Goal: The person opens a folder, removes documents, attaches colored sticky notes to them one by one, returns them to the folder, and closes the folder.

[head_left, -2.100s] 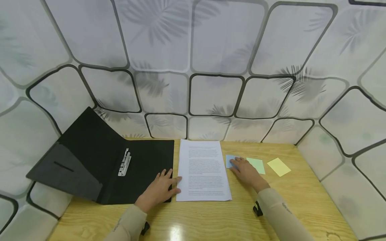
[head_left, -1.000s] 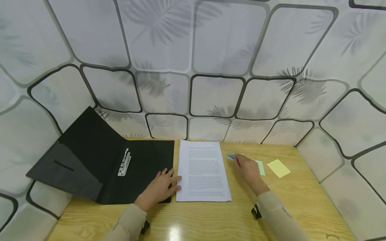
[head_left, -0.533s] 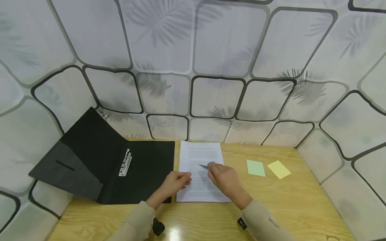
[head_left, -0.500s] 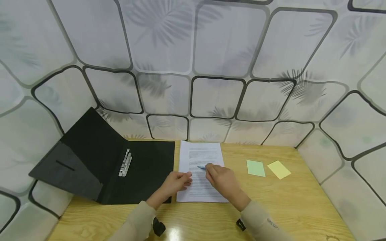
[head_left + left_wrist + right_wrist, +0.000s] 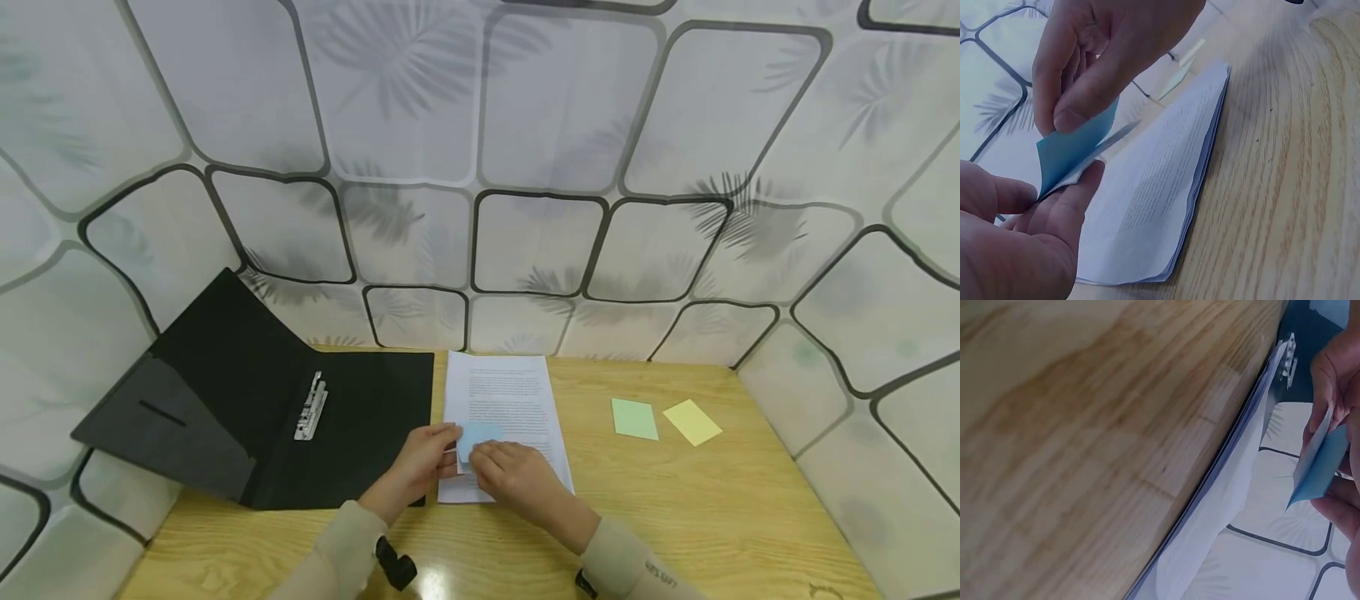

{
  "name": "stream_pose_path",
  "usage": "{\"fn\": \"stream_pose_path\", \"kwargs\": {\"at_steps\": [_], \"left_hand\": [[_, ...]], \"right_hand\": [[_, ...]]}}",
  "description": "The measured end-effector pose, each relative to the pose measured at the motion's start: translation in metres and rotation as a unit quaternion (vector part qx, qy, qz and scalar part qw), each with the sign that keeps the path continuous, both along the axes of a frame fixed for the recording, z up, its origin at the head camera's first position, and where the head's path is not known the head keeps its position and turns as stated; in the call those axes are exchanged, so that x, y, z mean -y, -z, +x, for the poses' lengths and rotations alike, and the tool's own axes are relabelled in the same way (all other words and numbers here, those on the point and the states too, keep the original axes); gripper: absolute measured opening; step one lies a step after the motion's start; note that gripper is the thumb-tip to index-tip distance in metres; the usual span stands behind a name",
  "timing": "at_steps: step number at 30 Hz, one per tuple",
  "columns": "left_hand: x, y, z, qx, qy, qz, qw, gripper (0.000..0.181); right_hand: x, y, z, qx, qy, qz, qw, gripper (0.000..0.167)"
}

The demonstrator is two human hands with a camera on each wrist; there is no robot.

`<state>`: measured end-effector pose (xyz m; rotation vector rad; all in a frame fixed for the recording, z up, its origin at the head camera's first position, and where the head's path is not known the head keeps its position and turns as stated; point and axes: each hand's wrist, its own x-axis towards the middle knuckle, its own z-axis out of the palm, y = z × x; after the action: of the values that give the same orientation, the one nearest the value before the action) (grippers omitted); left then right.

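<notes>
Over the stack of printed paper (image 5: 517, 392), both hands hold a small blue sticky note (image 5: 478, 435). My left hand (image 5: 417, 465) pinches its left edge between thumb and fingers. On the opposite side, my right hand (image 5: 527, 485) pinches the blue sheet. In the left wrist view the blue sheet (image 5: 1072, 152) stands bent away from a paler layer (image 5: 1109, 139) that the left fingers keep hold of. From the right wrist, the two layers of the sticky note (image 5: 1329, 464) spread apart in a V. Part of the right fingertips is hidden there.
An open black folder (image 5: 375, 400) with a metal clip (image 5: 311, 408) lies left of the paper, its cover leaning up against the patterned wall (image 5: 405, 233). A green sticky note (image 5: 634, 418) and a yellow sticky note (image 5: 692, 422) lie right on the wooden table (image 5: 675, 508).
My right hand has picked the blue sticky note off the table and carried it left over the paper. My left hand has left the paper's edge and now pinches the note too.
</notes>
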<state>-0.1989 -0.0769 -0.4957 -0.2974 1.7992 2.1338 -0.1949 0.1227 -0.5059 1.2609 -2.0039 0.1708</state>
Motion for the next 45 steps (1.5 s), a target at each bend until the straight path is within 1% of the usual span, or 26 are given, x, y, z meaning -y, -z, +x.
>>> {"fn": "stream_pose_path", "kwargs": {"at_steps": [2, 3, 6, 8, 10, 13, 17, 19, 21, 22, 26, 28, 29, 31, 34, 38, 41, 45], "left_hand": [[0.003, 0.0, 0.0, -0.007, 0.002, -0.006, 1.0, 0.044], [0.004, 0.0, 0.0, -0.011, 0.003, -0.01, 0.9999, 0.047], [0.01, 0.0, -0.001, -0.023, 0.004, -0.026, 0.9994, 0.05], [0.013, 0.0, -0.001, -0.024, 0.005, -0.035, 0.9991, 0.048], [0.016, 0.0, -0.002, -0.024, 0.007, -0.039, 0.9989, 0.045], [0.02, 0.0, -0.002, -0.024, 0.012, -0.043, 0.9987, 0.044], [0.023, 0.0, 0.0, -0.032, 0.019, -0.041, 0.9985, 0.043], [0.025, 0.0, 0.0, -0.034, 0.021, -0.041, 0.9983, 0.042], [0.026, 0.0, 0.001, -0.039, 0.026, -0.045, 0.9979, 0.042], [0.027, 0.0, 0.002, -0.041, 0.029, -0.047, 0.9976, 0.042], [0.031, 0.002, 0.002, -0.046, 0.041, -0.05, 0.9969, 0.043], [0.032, 0.003, 0.001, -0.044, 0.047, -0.044, 0.9969, 0.044], [0.032, 0.003, 0.001, -0.042, 0.05, -0.041, 0.9971, 0.044], [0.033, 0.003, 0.0, -0.037, 0.056, -0.034, 0.9972, 0.045], [0.035, 0.004, 0.0, -0.041, 0.07, -0.027, 0.9964, 0.046], [0.039, 0.003, 0.001, -0.053, 0.095, -0.022, 0.9938, 0.047], [0.042, 0.002, 0.001, -0.057, 0.108, -0.016, 0.9923, 0.049], [0.045, 0.002, 0.002, -0.053, 0.118, 0.004, 0.9916, 0.05]], "right_hand": [[0.0, 0.001, 0.0, 0.014, -0.003, 0.007, 0.9999, 0.012], [-0.001, 0.001, 0.0, 0.023, -0.003, 0.009, 0.9997, 0.012], [-0.002, -0.001, -0.001, 0.048, 0.009, 0.012, 0.9987, 0.032], [-0.004, -0.003, -0.001, 0.078, 0.028, 0.011, 0.9965, 0.041], [-0.006, -0.005, -0.002, 0.115, 0.049, 0.016, 0.992, 0.048], [-0.008, -0.009, -0.002, 0.171, 0.072, 0.022, 0.9825, 0.053], [-0.009, -0.012, -0.001, 0.237, 0.081, 0.037, 0.9674, 0.048], [-0.008, -0.012, 0.0, 0.257, 0.078, 0.041, 0.9624, 0.041], [-0.007, -0.011, 0.001, 0.259, 0.071, 0.041, 0.9624, 0.034], [-0.007, -0.011, 0.001, 0.25, 0.065, 0.039, 0.9653, 0.03], [-0.005, -0.01, -0.001, 0.183, 0.046, 0.014, 0.9819, 0.021], [-0.004, -0.01, -0.003, 0.159, 0.05, 0.002, 0.986, 0.021], [-0.004, -0.011, -0.003, 0.155, 0.056, -0.001, 0.9863, 0.023], [-0.004, -0.013, -0.003, 0.162, 0.073, -0.002, 0.9842, 0.029], [-0.002, -0.014, -0.003, 0.197, 0.095, -0.006, 0.9759, 0.04], [0.002, -0.013, -0.005, 0.242, 0.095, -0.032, 0.9652, 0.046], [0.005, -0.012, -0.007, 0.255, 0.086, -0.049, 0.9617, 0.043], [0.007, -0.012, -0.007, 0.263, 0.081, -0.057, 0.9597, 0.03]]}}
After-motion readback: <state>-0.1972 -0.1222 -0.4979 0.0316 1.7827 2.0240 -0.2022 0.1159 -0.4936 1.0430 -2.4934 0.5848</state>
